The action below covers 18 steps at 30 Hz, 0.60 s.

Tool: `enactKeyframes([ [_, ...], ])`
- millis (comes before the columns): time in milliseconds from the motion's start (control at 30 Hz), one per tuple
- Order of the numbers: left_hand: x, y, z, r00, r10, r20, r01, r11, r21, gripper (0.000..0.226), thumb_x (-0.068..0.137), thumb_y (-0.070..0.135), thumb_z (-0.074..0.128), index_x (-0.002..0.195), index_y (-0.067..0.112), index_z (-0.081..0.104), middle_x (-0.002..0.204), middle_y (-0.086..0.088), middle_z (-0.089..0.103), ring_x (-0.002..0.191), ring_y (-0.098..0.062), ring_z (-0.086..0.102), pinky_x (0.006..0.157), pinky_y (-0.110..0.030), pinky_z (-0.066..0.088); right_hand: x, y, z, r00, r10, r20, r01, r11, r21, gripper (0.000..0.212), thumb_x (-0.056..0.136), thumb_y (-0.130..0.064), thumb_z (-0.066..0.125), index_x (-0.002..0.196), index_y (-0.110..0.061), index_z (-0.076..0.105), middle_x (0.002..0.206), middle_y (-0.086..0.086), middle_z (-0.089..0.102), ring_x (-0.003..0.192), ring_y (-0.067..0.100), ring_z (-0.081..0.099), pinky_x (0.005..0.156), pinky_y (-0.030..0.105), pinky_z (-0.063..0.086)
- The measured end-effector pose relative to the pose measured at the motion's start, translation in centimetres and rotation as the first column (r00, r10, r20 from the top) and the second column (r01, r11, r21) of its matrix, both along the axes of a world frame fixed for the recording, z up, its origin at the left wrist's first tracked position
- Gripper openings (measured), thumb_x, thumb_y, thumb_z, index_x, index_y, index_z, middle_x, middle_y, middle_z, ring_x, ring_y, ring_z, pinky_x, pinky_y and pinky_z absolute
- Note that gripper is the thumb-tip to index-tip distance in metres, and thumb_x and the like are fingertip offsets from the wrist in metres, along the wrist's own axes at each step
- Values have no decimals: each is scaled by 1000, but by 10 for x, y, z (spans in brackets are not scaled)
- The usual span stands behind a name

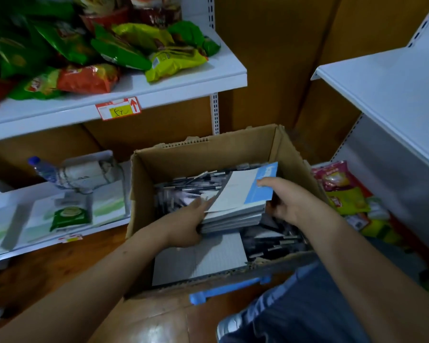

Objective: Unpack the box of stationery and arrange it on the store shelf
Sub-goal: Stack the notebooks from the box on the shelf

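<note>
An open cardboard box (203, 154) stands on the wooden floor between two white shelf units. Inside lies a stack of notebooks (235, 204) with a white and light-blue cover, on top of many dark pens (183, 189). My left hand (187, 225) grips the stack's left edge, with the fingers under it and the thumb on top. My right hand (286, 198) holds the right edge, thumb on the blue cover. The stack is tilted inside the box. A grey lined sheet (201, 261) lies at the box's near end.
The upper left shelf (174, 87) carries snack bags (124, 45). The lower left shelf (104, 224) holds paper packs, a green packet and a water bottle (44, 169). To the right stand a bare white shelf (386, 95) and more snack packets (342, 189). A blue handle (228, 288) lies by the box.
</note>
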<state>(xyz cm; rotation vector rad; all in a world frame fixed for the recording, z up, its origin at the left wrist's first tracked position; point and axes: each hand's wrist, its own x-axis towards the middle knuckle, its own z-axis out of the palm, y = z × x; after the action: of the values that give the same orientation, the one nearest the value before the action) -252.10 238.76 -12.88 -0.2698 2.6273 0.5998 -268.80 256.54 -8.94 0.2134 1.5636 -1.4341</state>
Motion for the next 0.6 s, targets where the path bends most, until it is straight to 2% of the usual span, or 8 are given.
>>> enactKeyframes([
  [67, 4, -6, 6, 990, 2, -138, -8, 999, -46, 78, 89, 14, 59, 152, 40, 21, 138, -1, 51, 100, -21, 58, 79, -33, 50, 0, 3, 1, 1000, 15, 12, -16, 1000, 23, 21, 95, -10, 56, 116, -9, 54, 110, 16, 66, 87, 27, 65, 75, 38, 59],
  [100, 6, -9, 9, 979, -12, -203, -9, 995, -104, 62, 91, 15, 57, 144, 37, 37, 126, 0, 59, 98, -20, 59, 78, -33, 50, 1, 5, 1, 1000, 29, 6, -29, 998, 49, 26, 94, -9, 57, 119, -8, 53, 112, 18, 65, 89, 28, 65, 72, 40, 60],
  [167, 10, -9, 15, 952, -24, -304, -30, 984, -174, 32, 94, 22, 57, 121, 39, 55, 108, 5, 65, 94, -17, 63, 76, -36, 52, 4, 11, -2, 999, 29, 25, -31, 998, 57, 30, 94, -7, 60, 122, -5, 52, 105, 19, 65, 87, 31, 66, 58, 41, 61],
  [267, 13, 3, 22, 913, 65, -403, -109, 990, -86, 15, 92, 43, 63, 106, 38, 69, 89, 14, 69, 77, -2, 61, 66, -29, 51, 10, 21, -4, 993, 0, 121, 2, 1000, -20, 23, 91, -2, 64, 113, -2, 56, 99, 21, 67, 86, 35, 68, 61, 45, 60],
  [367, 15, 6, 26, 849, 225, -479, -228, 972, 53, 21, 84, 47, 71, 104, 38, 72, 89, 18, 71, 81, 2, 63, 71, -26, 52, 9, 29, -4, 990, 27, 135, -25, 1000, -12, 21, 88, -2, 66, 108, 1, 58, 96, 23, 68, 86, 37, 69, 65, 42, 60],
  [433, 18, -3, 22, 813, 405, -419, -338, 913, 227, 42, 76, 51, 75, 113, 34, 65, 100, 13, 71, 90, -1, 65, 83, -29, 55, 7, 33, -3, 993, 44, 108, -47, 998, 29, 21, 88, -4, 67, 107, 1, 59, 97, 22, 69, 85, 35, 70, 61, 38, 61],
  [533, 25, -18, 11, 863, 500, -71, -431, 802, 413, 107, 63, 64, 79, 148, 22, 30, 129, 3, 60, 107, -9, 64, 95, -37, 53, 2, 35, -1, 994, 109, 4, -109, 991, 78, 24, 91, -7, 65, 115, -7, 60, 100, 15, 70, 85, 27, 69, 53, 32, 60],
  [600, 29, -19, 4, 925, 345, 160, -372, 905, 204, 134, 61, 73, 75, 157, 24, -5, 150, -3, 40, 128, -15, 51, 107, -37, 45, -2, 36, -3, 979, 182, -94, -171, 978, 116, 36, 91, -9, 66, 126, -9, 57, 106, 11, 70, 89, 26, 68, 60, 33, 57],
])
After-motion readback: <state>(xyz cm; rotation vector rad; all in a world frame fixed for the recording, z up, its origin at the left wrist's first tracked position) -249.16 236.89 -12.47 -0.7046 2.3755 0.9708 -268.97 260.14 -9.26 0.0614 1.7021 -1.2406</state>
